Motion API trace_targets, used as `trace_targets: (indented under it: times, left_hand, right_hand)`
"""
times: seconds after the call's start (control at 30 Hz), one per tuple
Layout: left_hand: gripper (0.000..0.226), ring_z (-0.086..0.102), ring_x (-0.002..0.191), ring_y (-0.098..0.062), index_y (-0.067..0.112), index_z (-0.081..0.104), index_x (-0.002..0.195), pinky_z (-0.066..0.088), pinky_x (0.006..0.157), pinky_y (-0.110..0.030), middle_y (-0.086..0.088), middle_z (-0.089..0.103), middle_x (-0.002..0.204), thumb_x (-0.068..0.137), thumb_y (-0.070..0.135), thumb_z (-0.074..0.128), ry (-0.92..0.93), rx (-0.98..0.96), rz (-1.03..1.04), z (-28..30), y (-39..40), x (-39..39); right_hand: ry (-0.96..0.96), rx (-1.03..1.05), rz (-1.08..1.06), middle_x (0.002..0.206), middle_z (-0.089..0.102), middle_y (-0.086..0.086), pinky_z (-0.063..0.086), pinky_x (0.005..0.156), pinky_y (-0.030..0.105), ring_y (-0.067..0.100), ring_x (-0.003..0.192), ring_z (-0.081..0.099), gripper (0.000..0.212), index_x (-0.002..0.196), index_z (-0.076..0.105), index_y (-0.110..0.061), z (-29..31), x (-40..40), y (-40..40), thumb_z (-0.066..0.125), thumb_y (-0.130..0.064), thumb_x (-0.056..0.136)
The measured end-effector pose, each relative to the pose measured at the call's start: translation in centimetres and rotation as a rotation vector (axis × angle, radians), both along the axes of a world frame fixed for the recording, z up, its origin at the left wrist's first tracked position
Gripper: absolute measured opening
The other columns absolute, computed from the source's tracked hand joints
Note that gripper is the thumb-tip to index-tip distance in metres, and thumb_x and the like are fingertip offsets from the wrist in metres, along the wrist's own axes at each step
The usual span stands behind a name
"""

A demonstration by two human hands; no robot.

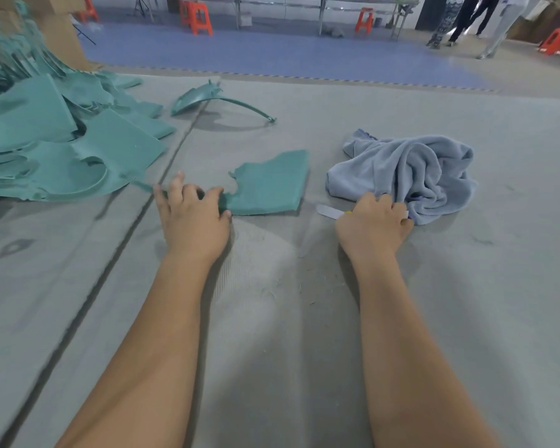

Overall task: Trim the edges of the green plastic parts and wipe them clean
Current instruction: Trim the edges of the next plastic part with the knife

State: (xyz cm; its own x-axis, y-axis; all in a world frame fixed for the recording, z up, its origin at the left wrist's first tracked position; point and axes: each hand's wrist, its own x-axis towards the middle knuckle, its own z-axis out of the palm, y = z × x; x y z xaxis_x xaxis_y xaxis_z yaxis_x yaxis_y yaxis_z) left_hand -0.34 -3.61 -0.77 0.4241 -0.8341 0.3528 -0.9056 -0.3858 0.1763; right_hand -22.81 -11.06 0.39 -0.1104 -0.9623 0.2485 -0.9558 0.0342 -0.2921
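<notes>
Green plastic everywhere here. One flat green part lies on the grey tabletop at mid frame, ragged along its left edge. The left hand is on that ragged end, thumb hooked on the near edge and fingers curled over it, so its grip is clamped on the part. Frame's a bit blurry around those fingers, though.

The right hand sits at center right, grip closed round a small tool: a pale flat blade pokes out to the left of the fist, with a spot of yellow at the knuckles. Its fingertips touch the near edge of a crumpled light blue towel, which is just right of the part, not touching it.

Upper left has a big messy pile of the same green parts. One curved part with a long thin arm sits apart, above center. Orange stools and people's legs show across the top.
</notes>
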Motion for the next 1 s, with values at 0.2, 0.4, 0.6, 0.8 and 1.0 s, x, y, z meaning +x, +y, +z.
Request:
trace_targets:
  times: [0.2, 0.4, 0.6, 0.8, 1.0]
  left_hand:
    - [0.038, 0.048, 0.111, -0.029, 0.019, 0.069, 0.108, 0.018, 0.107, -0.049, -0.009, 0.065, 0.101, 0.086, 0.049, 0.06, -0.151, -0.02, 0.069, 0.6, -0.1, -0.3]
    - [0.046, 0.058, 0.082, -0.034, 0.01, 0.061, 0.105, 0.037, 0.061, -0.035, -0.012, 0.059, 0.094, 0.093, 0.052, 0.051, 0.151, -0.16, 0.062, 0.8, -0.6, -1.2]
    - [0.044, 0.058, 0.087, -0.028, 0.016, 0.062, 0.105, 0.043, 0.067, -0.035, -0.005, 0.062, 0.098, 0.095, 0.056, 0.044, 0.292, -0.244, -0.061, 1.0, -0.7, -3.3]
    - [0.037, 0.059, 0.094, -0.028, 0.019, 0.062, 0.112, 0.045, 0.073, -0.038, -0.004, 0.059, 0.104, 0.095, 0.048, 0.046, 0.266, -0.188, -0.303, 1.0, -0.6, -6.0]
    - [0.04, 0.06, 0.079, -0.027, 0.021, 0.063, 0.085, 0.034, 0.055, -0.03, 0.0, 0.064, 0.077, 0.096, 0.05, 0.037, 0.16, -0.066, -0.268, 1.7, 0.1, -4.2]
  right_hand:
    - [-0.093, -0.084, 0.066, 0.103, 0.056, 0.014, 0.034, 0.101, 0.044, 0.037, 0.109, 0.045, 0.008, 0.089, 0.052, -0.006, 0.0, -0.1, -0.1, 0.048, -0.012, 0.084]
    - [-1.066, -0.116, 0.238, 0.072, 0.046, 0.008, 0.033, 0.059, 0.034, 0.022, 0.067, 0.04, 0.023, 0.078, 0.034, -0.021, 0.9, 1.5, 0.4, 0.04, 0.0, 0.084]
    - [-1.505, 0.116, 0.381, 0.063, 0.042, -0.009, 0.029, 0.055, 0.018, 0.004, 0.054, 0.036, 0.018, 0.081, 0.053, -0.02, 1.7, 4.6, 1.8, 0.06, -0.006, 0.091]
    - [-1.205, 0.043, 0.475, 0.049, 0.05, -0.015, 0.037, 0.055, 0.013, -0.002, 0.049, 0.044, 0.028, 0.069, 0.05, -0.016, 0.7, 5.7, 2.2, 0.069, -0.012, 0.088]
    - [-1.113, -0.022, 0.345, 0.063, 0.038, -0.003, 0.031, 0.057, 0.026, 0.009, 0.058, 0.032, 0.025, 0.072, 0.046, -0.008, 0.1, 4.2, 0.8, 0.059, -0.014, 0.093]
